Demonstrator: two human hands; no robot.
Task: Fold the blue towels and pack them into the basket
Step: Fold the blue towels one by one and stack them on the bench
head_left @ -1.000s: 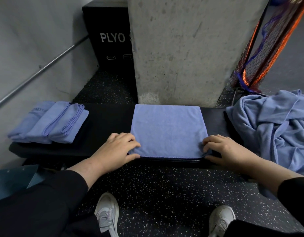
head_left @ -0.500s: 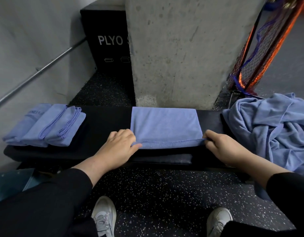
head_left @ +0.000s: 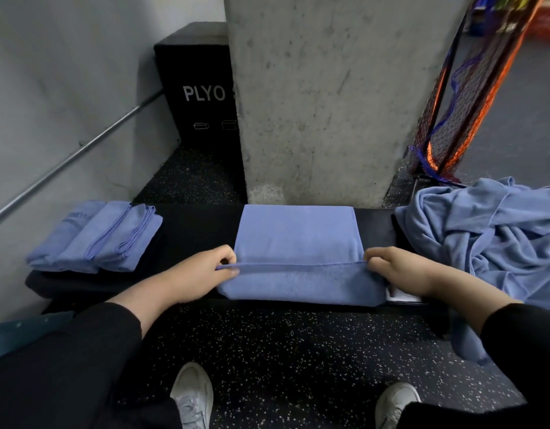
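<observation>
A blue towel (head_left: 295, 243) lies across the middle of a black bench (head_left: 193, 230), just in front of a concrete pillar (head_left: 323, 97), with its near part doubled back over itself so a stitched hem runs from one hand to the other. The left hand (head_left: 199, 274) pinches the hem's left end between thumb and curled fingers, and the right hand (head_left: 397, 267) pinches the right end in the same way; the hands are apart, one at each side of the towel. Towards the bench's left end sits a stack of folded towels (head_left: 97, 236), well apart from the one being held. At the bench's right end a heap of unfolded towels (head_left: 484, 236) spills over the edge. Behind that heap, right of the pillar, stands an orange and blue net (head_left: 459, 97).
</observation>
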